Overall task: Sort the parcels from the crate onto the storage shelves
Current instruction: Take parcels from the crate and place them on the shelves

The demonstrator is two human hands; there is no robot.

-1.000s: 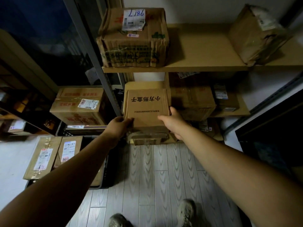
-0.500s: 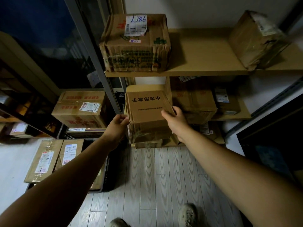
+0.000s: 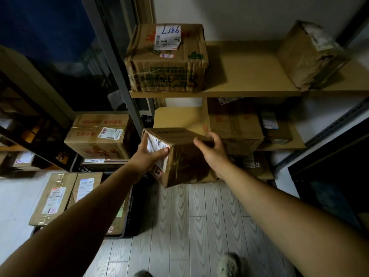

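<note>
I hold a small brown cardboard parcel [image 3: 183,156] in the air in front of the middle shelf [image 3: 177,118]. It is tilted, and a white shipping label faces left. My left hand [image 3: 147,156] presses flat on that labelled side. My right hand [image 3: 213,152] grips the parcel's right side near its top edge. Below my left arm a black crate [image 3: 133,212] on the floor holds two labelled flat parcels [image 3: 52,198].
The top shelf [image 3: 249,76] carries a large box marked 987 [image 3: 167,58] at left and a wrapped box [image 3: 309,54] at right. Boxes [image 3: 233,126] fill the middle shelf's right half. Another box [image 3: 99,134] sits on the left rack. Pale floorboards lie below.
The parcel has turned over in my hands: its printed top face no longer shows and the labelled side now faces left. It has come slightly off the shelf toward me.
</note>
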